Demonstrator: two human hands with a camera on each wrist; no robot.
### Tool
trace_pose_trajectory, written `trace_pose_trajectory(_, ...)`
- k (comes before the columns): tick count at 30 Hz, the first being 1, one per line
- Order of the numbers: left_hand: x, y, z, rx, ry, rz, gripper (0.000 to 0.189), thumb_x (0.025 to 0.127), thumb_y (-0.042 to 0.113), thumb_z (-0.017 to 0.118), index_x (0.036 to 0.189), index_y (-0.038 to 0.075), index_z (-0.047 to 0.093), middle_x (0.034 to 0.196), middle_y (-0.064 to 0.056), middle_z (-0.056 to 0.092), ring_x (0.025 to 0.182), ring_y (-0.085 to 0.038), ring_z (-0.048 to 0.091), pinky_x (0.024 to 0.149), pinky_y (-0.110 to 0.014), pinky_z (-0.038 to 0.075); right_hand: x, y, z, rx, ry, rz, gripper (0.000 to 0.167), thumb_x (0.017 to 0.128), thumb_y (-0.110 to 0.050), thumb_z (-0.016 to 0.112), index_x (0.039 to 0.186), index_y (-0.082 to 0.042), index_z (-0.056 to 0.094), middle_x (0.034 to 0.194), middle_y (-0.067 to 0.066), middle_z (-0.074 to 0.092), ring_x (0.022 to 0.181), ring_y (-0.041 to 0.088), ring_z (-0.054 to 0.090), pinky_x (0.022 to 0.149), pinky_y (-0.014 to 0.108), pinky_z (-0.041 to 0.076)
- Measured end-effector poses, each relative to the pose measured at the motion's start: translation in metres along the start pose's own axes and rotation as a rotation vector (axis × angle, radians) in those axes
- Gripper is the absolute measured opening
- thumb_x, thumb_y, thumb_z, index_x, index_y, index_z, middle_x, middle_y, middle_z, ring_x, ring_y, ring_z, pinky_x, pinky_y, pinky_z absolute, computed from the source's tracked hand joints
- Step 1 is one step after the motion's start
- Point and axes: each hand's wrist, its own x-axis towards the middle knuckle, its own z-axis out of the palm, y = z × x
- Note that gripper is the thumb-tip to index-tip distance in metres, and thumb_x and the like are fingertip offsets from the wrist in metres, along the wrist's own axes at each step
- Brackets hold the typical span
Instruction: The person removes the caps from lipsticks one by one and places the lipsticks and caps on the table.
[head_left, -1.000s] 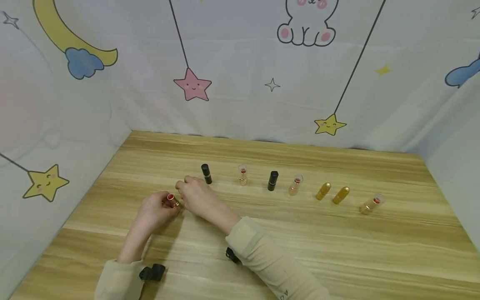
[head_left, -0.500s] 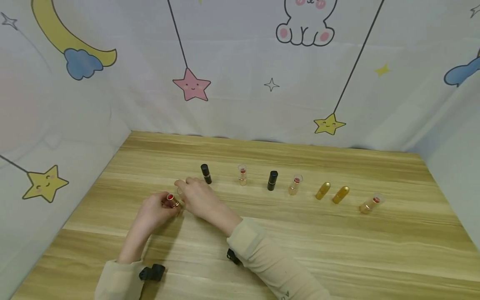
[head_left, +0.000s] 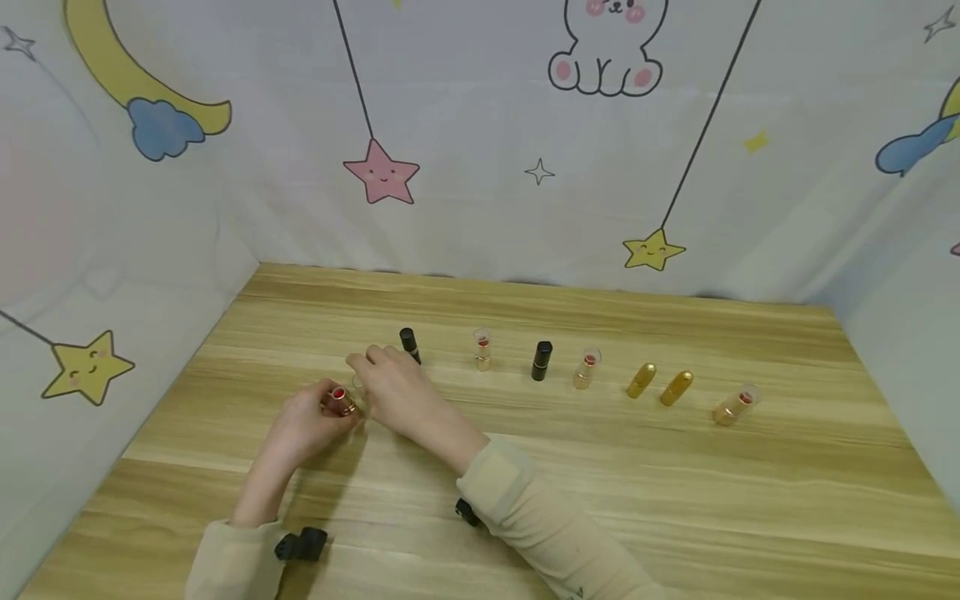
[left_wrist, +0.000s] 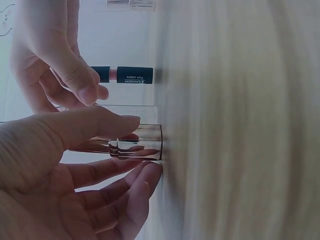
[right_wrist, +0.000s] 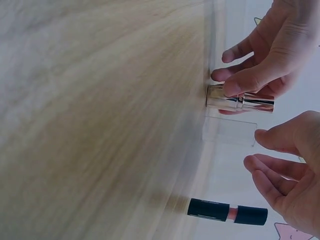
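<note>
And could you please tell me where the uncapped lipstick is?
The head view shows the uncapped lipstick on the left, in the left hand, beside the right hand.

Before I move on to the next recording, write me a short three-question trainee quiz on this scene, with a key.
1. Count: how many slim black cylindrical tubes stand on the light-brown wood-grain table?
2. Identify: which of the person's hands grips the shiny gold cylindrical tube with red showing at its top?
3. True or false: the two plain gold bullet-shaped tubes stand next to each other.

Key: 1. Two. 2. The left hand. 3. True.
</note>
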Motion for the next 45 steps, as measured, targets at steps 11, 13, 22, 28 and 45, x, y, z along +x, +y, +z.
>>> trace_pose_trajectory(11, -0.005, 0.004, -0.006, -0.018, -0.013, -0.011, 0.04, 0.081, 0.018, 0.072, 0.11, -0.004, 0.056, 0.098, -0.02, 0.067, 0.09, -0.032, 0.066, 0.077, -0.046, 0.051, -0.002, -0.001, -0.013, -0.024, 0.007, 0.016, 0.039, 0.089, -0.017, 0.064, 0.127, -0.014, 0.057, 0.103, 0.0, 0.064, 0.087, 0.013, 0.06, 0.082, 0.024, 0.049)
trace_pose_trajectory(13, -0.005, 0.005, -0.007, -0.021, -0.015, -0.008, 0.039, 0.081, 0.018, 0.071, 0.11, -0.004, 0.055, 0.098, -0.02, 0.066, 0.09, -0.031, 0.066, 0.077, -0.046, 0.051, -0.003, -0.001, -0.015, -0.02, 0.019, 0.017, 0.038, 0.089, -0.017, 0.063, 0.126, -0.013, 0.057, 0.103, 0.0, 0.064, 0.087, 0.013, 0.06, 0.082, 0.024, 0.049)
trace_pose_trajectory(22, -0.01, 0.007, -0.012, -0.013, -0.022, -0.007, 0.047, 0.082, 0.023, 0.072, 0.116, -0.003, 0.053, 0.106, -0.023, 0.065, 0.097, -0.036, 0.065, 0.081, -0.049, 0.05, -0.004, -0.001, -0.022, -0.015, 0.109, 0.009, 0.037, 0.091, -0.022, 0.063, 0.126, -0.013, 0.058, 0.107, -0.001, 0.066, 0.094, 0.013, 0.063, 0.084, 0.024, 0.051)
trace_pose_trajectory(28, -0.014, 0.014, -0.019, 0.008, -0.017, -0.018, 0.061, 0.081, 0.029, 0.073, 0.126, -0.004, 0.048, 0.115, -0.026, 0.061, 0.109, -0.042, 0.058, 0.084, -0.052, 0.048, -0.004, 0.002, -0.029, -0.005, 0.118, 0.038, 0.035, 0.092, -0.023, 0.062, 0.126, -0.016, 0.06, 0.109, -0.004, 0.067, 0.102, 0.011, 0.063, 0.088, 0.022, 0.05)
trace_pose_trajectory(45, -0.011, 0.04, -0.029, 0.076, 0.071, 0.028, 0.07, 0.081, 0.039, 0.072, 0.132, -0.001, 0.047, 0.123, -0.026, 0.058, 0.112, -0.041, 0.055, 0.082, -0.051, 0.047, -0.001, 0.031, -0.05, 0.025, 0.163, 0.065, 0.024, 0.093, -0.023, 0.06, 0.115, -0.015, 0.067, 0.107, -0.002, 0.069, 0.101, 0.014, 0.065, 0.088, 0.028, 0.051)
